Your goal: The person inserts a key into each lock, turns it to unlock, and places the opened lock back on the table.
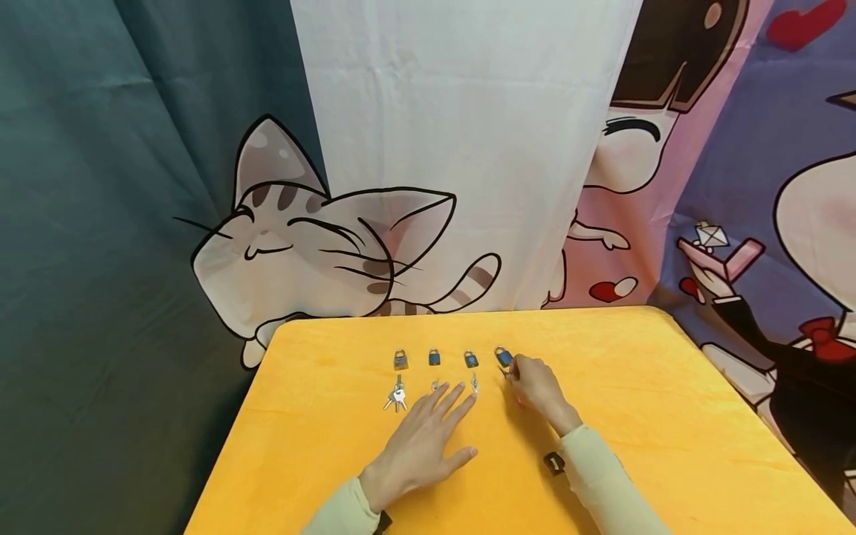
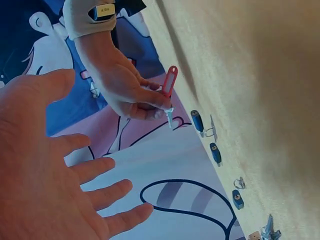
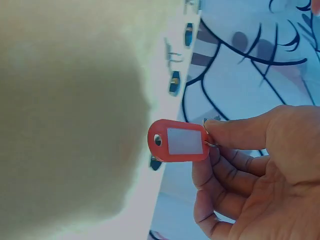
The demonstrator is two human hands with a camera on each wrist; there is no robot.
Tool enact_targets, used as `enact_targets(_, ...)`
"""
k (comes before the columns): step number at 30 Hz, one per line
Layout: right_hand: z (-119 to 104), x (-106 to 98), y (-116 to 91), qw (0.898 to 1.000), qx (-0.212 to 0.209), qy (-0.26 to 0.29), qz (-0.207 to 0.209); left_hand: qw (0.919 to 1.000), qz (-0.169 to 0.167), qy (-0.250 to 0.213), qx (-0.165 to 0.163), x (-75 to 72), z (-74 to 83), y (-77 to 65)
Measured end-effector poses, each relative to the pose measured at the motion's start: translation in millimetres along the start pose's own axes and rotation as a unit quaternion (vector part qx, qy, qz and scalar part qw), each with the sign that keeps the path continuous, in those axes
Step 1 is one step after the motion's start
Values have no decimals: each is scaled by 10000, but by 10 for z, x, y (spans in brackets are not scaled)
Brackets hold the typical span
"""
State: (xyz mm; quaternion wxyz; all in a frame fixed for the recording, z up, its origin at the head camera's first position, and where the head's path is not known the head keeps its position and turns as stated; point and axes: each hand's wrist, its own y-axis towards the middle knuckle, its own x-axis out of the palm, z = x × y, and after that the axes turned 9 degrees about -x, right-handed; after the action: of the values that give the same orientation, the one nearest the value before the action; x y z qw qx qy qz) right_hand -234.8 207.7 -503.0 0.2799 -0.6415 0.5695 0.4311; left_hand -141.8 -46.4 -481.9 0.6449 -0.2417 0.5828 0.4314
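Note:
My right hand [image 1: 540, 388] pinches a small key [image 2: 169, 118] on a ring between thumb and fingers, beside the rightmost blue padlock [image 1: 504, 357]. A red key tag [image 3: 186, 141] with a white label hangs from that ring. My left hand [image 1: 423, 435] is held over the table with its fingers spread and nothing in it. Just past its fingertips lie a small key ring [image 1: 435, 385] and some small keys [image 1: 475, 383]. Left of it is a bunch of silver keys [image 1: 397, 395].
Two more blue padlocks [image 1: 435, 357] and a silver padlock [image 1: 400, 361] continue the row on the yellow table [image 1: 321, 416]. Behind the table's far edge hangs a curtain [image 1: 468, 134] with cartoon prints.

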Motion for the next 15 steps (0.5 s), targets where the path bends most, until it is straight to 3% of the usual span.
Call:
enact_targets(7,-176,-170,-39,9996,-184,4,234,9990,442,78,75,-64,13,48)
enact_targets(15,-390,-384,-119,9945,-809,13,671,9955,941,55,76,-142,41,93)
